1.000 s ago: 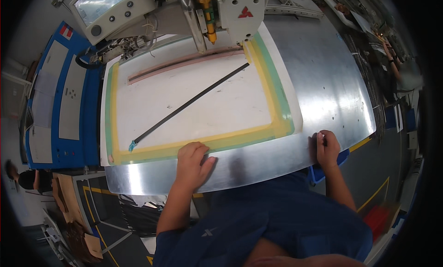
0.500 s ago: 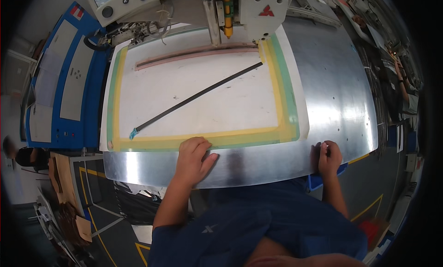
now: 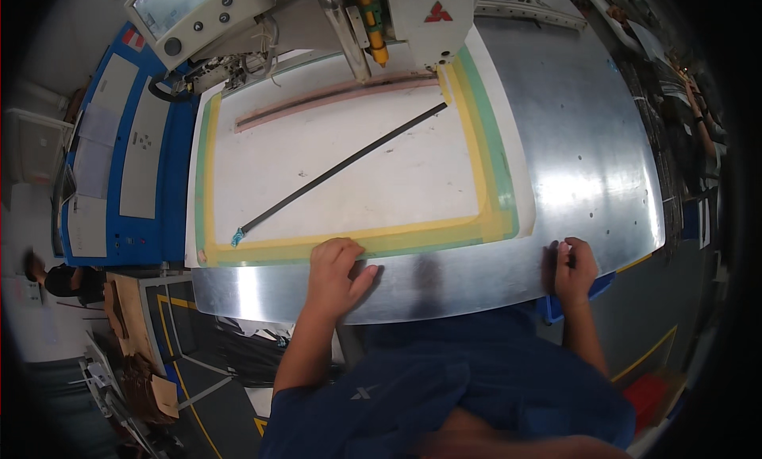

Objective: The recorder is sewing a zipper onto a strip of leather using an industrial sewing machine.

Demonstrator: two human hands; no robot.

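My left hand (image 3: 337, 278) rests with loosely bent fingers and thumb apart on the lower taped border (image 3: 413, 243) of a white board (image 3: 349, 197). My right hand (image 3: 576, 270) is curled at the metal table (image 3: 591, 181), right of the board; what its fingers hold, if anything, is unclear. A dark strip (image 3: 341, 165) lies diagonally on the board, a crumpled blue piece (image 3: 237, 238) at its lower end. Behind it is a pinkish band (image 3: 317, 102) with a dark line.
A white machine head (image 3: 432, 30) with a yellow cylinder (image 3: 369, 23) overhangs the board, beside a control panel (image 3: 190, 19). A blue machine cabinet (image 3: 135, 157) stands at left. Another person (image 3: 63, 278) is at far left; another person's arm (image 3: 700, 126) shows at far right.
The view has shifted slightly. Both hands stay in about the same places on the table and board border; the strip lies as before.
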